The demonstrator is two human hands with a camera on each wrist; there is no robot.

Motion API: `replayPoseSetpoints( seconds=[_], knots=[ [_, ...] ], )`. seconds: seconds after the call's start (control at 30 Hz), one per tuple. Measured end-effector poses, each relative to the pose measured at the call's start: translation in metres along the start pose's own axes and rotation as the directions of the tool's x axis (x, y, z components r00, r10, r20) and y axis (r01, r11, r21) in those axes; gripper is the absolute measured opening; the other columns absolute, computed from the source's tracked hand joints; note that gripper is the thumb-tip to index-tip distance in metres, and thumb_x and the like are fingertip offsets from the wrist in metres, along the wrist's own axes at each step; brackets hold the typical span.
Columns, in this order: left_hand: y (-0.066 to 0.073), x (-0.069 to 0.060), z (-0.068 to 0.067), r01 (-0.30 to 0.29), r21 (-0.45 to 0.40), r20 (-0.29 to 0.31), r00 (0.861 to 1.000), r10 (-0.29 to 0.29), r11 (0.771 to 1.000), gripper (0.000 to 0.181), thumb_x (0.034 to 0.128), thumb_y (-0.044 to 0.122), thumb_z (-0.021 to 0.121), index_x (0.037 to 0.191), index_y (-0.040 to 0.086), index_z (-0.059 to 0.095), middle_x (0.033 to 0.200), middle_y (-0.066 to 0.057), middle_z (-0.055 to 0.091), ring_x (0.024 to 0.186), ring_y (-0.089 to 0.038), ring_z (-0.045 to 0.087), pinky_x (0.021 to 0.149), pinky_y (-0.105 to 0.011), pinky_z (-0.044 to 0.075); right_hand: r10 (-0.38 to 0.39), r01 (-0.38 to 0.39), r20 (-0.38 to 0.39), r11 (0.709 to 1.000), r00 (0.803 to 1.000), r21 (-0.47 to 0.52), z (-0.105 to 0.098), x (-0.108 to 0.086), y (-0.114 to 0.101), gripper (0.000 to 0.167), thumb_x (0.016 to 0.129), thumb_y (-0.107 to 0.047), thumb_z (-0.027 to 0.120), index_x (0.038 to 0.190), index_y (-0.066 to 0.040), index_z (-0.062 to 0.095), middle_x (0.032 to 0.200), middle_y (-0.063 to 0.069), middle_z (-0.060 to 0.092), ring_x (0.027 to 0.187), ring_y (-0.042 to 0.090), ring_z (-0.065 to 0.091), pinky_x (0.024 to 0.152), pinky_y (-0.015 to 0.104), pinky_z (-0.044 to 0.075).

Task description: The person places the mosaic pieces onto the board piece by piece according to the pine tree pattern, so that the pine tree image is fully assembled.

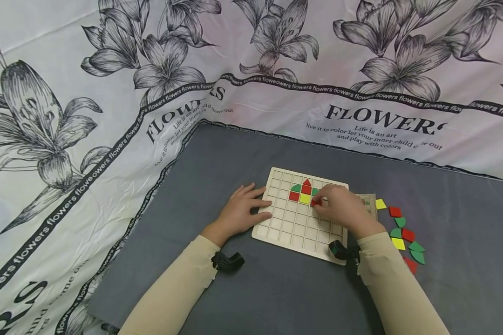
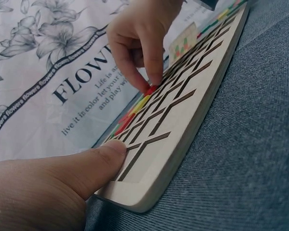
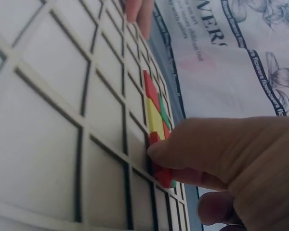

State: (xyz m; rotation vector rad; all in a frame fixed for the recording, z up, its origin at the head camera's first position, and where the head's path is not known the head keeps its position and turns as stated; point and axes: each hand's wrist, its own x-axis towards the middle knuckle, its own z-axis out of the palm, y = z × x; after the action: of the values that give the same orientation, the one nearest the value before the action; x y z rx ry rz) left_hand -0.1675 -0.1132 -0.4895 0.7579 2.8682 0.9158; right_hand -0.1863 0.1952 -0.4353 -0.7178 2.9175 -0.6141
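The wooden grid board (image 1: pixel 276 223) lies on the dark table, with a red triangle (image 1: pixel 307 183), red squares (image 1: pixel 294 196), a yellow square (image 1: pixel 305 198) and green quarter-round pieces (image 1: pixel 295 188) in its upper cells. My right hand (image 1: pixel 345 209) pinches a red piece (image 3: pixel 160 166) between thumb and finger, at the cell beside the yellow square. Spread fingers of my left hand (image 1: pixel 241 209) touch the board's left edge; its thumb (image 2: pixel 113 151) rests on the board's rim in the left wrist view.
Right of the board, partly behind my right hand, lies a pattern card (image 1: pixel 370 200). Loose yellow (image 1: pixel 380 204), red (image 1: pixel 395 212) and green pieces (image 1: pixel 417 257) lie scattered to its right. A flower-printed cloth (image 1: pixel 272 111) hangs behind and left of the table.
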Motion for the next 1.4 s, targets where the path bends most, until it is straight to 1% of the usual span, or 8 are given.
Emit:
replayPoseSetpoints(
  seconds=[0.17, 0.33, 0.53, 0.67, 0.9, 1.1, 1.3, 1.4],
  knots=[
    [0.001, 0.001, -0.002, -0.007, -0.011, -0.006, 1.000, 0.007, 1.000, 0.044, 0.0973, 0.043, 0.075, 0.135, 0.021, 0.075, 0.163, -0.005, 0.048, 0.159, -0.035, 0.028, 0.133, -0.053, 0.013, -0.037, 0.036, -0.032, 0.999, 0.999, -0.028, 0.001, -0.002, 0.000, 0.011, 0.094, -0.009, 0.075, 0.101, -0.007, 0.084, 0.107, 0.008, 0.077, 0.101, 0.030, 0.072, 0.085, 0.051, 0.062],
    [0.001, 0.000, -0.003, 0.000, -0.006, 0.006, 1.000, 0.000, 1.000, 0.044, 0.0973, 0.044, 0.075, 0.135, 0.021, 0.074, 0.163, -0.005, 0.047, 0.159, -0.034, 0.027, 0.133, -0.053, 0.012, -0.045, 0.043, -0.049, 0.998, 0.998, -0.034, 0.003, -0.003, -0.001, 0.010, 0.094, -0.007, 0.077, 0.102, -0.006, 0.084, 0.107, 0.009, 0.077, 0.102, 0.030, 0.072, 0.087, 0.051, 0.062],
    [0.000, -0.001, 0.000, 0.000, -0.011, 0.001, 1.000, 0.000, 1.000, 0.044, 0.0973, 0.045, 0.075, 0.135, 0.022, 0.075, 0.163, -0.004, 0.048, 0.159, -0.034, 0.028, 0.133, -0.053, 0.012, -0.005, 0.003, -0.046, 0.999, 0.999, -0.043, 0.007, -0.007, -0.006, 0.014, 0.095, -0.008, 0.077, 0.107, -0.004, 0.083, 0.113, 0.012, 0.077, 0.110, 0.034, 0.071, 0.095, 0.053, 0.060],
    [0.000, -0.001, 0.001, -0.003, -0.015, -0.007, 1.000, 0.003, 1.000, 0.044, 0.0972, 0.045, 0.075, 0.135, 0.022, 0.075, 0.163, -0.004, 0.048, 0.159, -0.034, 0.028, 0.133, -0.053, 0.013, 0.025, -0.028, -0.058, 0.998, 0.998, -0.050, 0.009, -0.011, -0.011, 0.016, 0.096, -0.008, 0.075, 0.110, -0.002, 0.082, 0.117, 0.014, 0.076, 0.114, 0.036, 0.070, 0.097, 0.054, 0.059],
    [0.002, -0.001, 0.000, -0.003, -0.020, -0.010, 1.000, 0.002, 1.000, 0.044, 0.0969, 0.043, 0.076, 0.135, 0.021, 0.075, 0.162, -0.005, 0.048, 0.159, -0.034, 0.028, 0.133, -0.054, 0.012, 0.026, -0.029, -0.064, 0.999, 0.998, -0.043, 0.011, -0.017, -0.012, 0.024, 0.095, -0.008, 0.076, 0.117, 0.001, 0.079, 0.125, 0.018, 0.073, 0.118, 0.038, 0.068, 0.099, 0.056, 0.058],
    [0.003, 0.000, 0.000, -0.002, -0.018, -0.002, 1.000, 0.002, 1.000, 0.044, 0.0970, 0.043, 0.076, 0.135, 0.021, 0.075, 0.163, -0.005, 0.048, 0.159, -0.034, 0.028, 0.133, -0.053, 0.013, 0.026, -0.028, -0.073, 0.999, 0.997, -0.027, 0.009, -0.029, -0.012, 0.023, 0.098, -0.014, 0.073, 0.116, -0.002, 0.079, 0.121, 0.017, 0.074, 0.113, 0.037, 0.070, 0.095, 0.057, 0.059],
    [0.002, 0.000, 0.001, 0.002, -0.015, 0.005, 1.000, -0.002, 1.000, 0.045, 0.0975, 0.044, 0.075, 0.136, 0.021, 0.074, 0.163, -0.005, 0.048, 0.159, -0.034, 0.028, 0.133, -0.053, 0.013, 0.083, -0.083, -0.041, 0.997, 0.996, -0.004, -0.005, -0.050, -0.012, 0.019, 0.099, -0.016, 0.072, 0.110, -0.003, 0.080, 0.114, 0.016, 0.076, 0.108, 0.036, 0.070, 0.094, 0.058, 0.059],
    [0.001, 0.000, 0.000, 0.002, -0.013, 0.000, 1.000, -0.002, 1.000, 0.044, 0.0976, 0.044, 0.075, 0.135, 0.020, 0.074, 0.162, -0.005, 0.048, 0.158, -0.034, 0.029, 0.132, -0.053, 0.014, 0.115, -0.116, -0.038, 0.993, 0.993, -0.023, -0.011, -0.060, -0.011, 0.021, 0.098, -0.018, 0.074, 0.111, -0.002, 0.080, 0.113, 0.016, 0.075, 0.104, 0.036, 0.071, 0.089, 0.057, 0.060]
  ],
)
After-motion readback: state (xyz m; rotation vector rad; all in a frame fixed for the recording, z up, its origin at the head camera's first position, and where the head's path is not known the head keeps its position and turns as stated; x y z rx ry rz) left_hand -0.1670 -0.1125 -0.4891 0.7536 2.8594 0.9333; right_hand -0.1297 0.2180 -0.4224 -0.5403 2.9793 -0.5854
